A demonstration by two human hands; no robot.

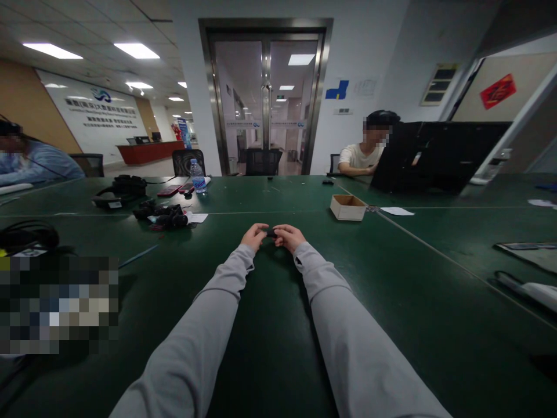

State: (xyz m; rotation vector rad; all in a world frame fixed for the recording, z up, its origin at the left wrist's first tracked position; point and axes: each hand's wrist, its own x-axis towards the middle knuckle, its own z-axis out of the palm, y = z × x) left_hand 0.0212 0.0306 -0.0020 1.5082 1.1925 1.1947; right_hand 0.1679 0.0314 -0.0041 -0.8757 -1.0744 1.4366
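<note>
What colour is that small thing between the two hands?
The small thing looks black, best seen in the head view.

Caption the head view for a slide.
Left hand and right hand hold a small black object at a green table.

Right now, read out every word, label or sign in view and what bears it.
"福", apparently: tilted red paper sign.
"大数据", partly: large white wall panel; rest blurred.
Too small or blurred: blue label on clear plastic bottle, lettering on glass double doors, tall blue banner, small green sign.
</note>
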